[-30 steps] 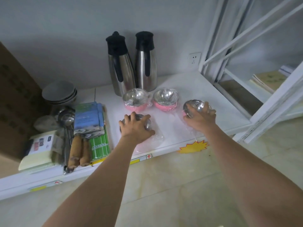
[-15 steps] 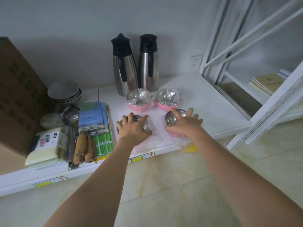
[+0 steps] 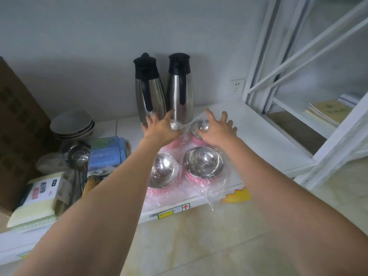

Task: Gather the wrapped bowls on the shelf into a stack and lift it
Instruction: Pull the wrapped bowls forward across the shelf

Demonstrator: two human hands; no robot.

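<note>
Two steel bowls with pink outsides, in clear plastic wrap, sit side by side near the front of the white shelf (image 3: 264,144): the front left bowl (image 3: 163,169) and the front right bowl (image 3: 203,161). Behind them stand two more wrapped bowls. My left hand (image 3: 159,126) hovers over the back left bowl (image 3: 175,125) with fingers spread, hiding most of it. My right hand (image 3: 216,127) is spread over the back right bowl (image 3: 200,127), fingertips touching its wrap. Neither hand has closed around a bowl.
Two steel thermos jugs (image 3: 150,90) (image 3: 179,87) stand just behind the back bowls. To the left lie stacked grey bowls (image 3: 72,124), a ladle (image 3: 77,155), blue packets (image 3: 107,154) and sponges (image 3: 33,202). A cardboard box (image 3: 18,124) is far left, a white rack (image 3: 310,96) right.
Both hands have let go of the two front bowls, now side by side, and reached back over the two rear bowls. The camera has moved closer.
</note>
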